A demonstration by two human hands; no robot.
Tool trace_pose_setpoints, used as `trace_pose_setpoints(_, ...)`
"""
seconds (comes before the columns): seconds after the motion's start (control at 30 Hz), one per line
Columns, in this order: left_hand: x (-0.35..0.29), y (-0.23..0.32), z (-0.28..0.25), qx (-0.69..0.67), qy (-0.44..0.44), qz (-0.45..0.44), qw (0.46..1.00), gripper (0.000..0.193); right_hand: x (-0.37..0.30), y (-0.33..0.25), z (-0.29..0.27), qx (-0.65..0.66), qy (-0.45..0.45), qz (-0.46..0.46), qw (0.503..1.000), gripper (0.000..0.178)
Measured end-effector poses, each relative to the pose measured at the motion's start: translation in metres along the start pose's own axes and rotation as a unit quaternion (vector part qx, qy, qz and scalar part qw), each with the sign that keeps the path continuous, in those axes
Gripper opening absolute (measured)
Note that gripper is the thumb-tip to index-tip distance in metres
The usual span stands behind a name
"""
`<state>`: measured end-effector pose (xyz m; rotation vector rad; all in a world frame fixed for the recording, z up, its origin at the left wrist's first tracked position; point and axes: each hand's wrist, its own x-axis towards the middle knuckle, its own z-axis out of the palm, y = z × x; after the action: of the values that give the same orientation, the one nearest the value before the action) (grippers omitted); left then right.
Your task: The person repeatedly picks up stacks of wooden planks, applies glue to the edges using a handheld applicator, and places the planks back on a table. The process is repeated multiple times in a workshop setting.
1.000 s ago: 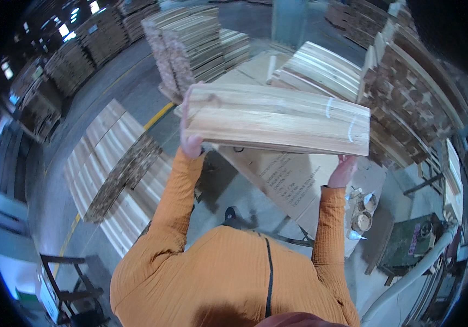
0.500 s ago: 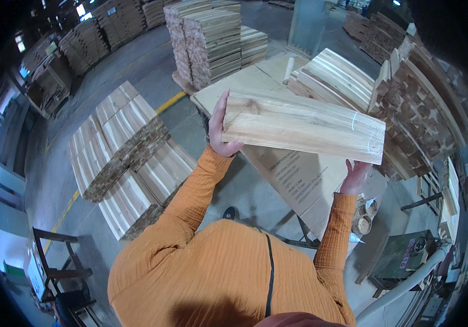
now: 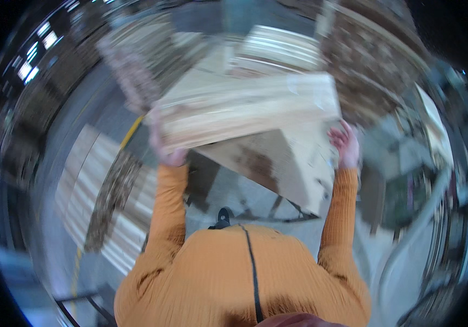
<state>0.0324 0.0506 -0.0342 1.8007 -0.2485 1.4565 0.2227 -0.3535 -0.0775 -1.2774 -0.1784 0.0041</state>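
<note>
A long pale wooden board [image 3: 250, 106], smeared by motion, is held over a cardboard-covered table [image 3: 299, 158]. My left hand [image 3: 168, 144] grips its left end, the thumb along the near edge and the fingers at the end. Just below the board's right end is my right hand [image 3: 346, 146], its fingers partly curled and apart. One fingertip is by the board's near right corner; whether it touches cannot be made out.
Behind the table's far side lies a stack of boards [image 3: 277, 49]. A tall wood stack [image 3: 372, 60] rises at the right and another [image 3: 141, 60] at the back left. Low piles of boards [image 3: 103, 196] lie on the floor at left. A pale hose [image 3: 408, 234] curves at right.
The view has swung, shifting the surroundings. The board now slants up toward its right end instead of down. My right hand's fingers, partly hidden behind the board before, now show below it.
</note>
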Motion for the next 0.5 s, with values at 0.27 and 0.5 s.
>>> trace_pose_setpoints(0.27, 0.023, 0.007, 0.018, -0.069, 0.003, -0.017, 0.997, 0.096, -0.010, 0.005, -0.154, -0.396, 0.182, -0.094, 0.895, 0.016)
trace_pose_setpoints(0.5, 0.027, 0.006, 0.025, -0.055, -0.003, -0.047, 0.997, 0.100, -0.002, 0.027, -0.166, -0.668, 0.158, 0.102, 0.720, 0.017)
